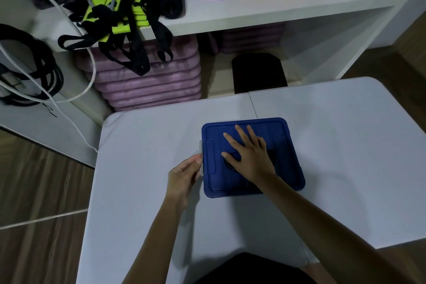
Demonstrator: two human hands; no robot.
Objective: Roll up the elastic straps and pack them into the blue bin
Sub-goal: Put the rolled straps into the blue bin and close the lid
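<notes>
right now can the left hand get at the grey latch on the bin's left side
Probably yes. The left hand already has its fingers at the grey latch on the left edge of the blue bin, with nothing between them. The right hand lies flat on the lid, away from that side.

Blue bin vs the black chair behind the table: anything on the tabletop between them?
Nothing: the head view shows only bare white table with its centre seam between the blue bin and the black chair.
</notes>
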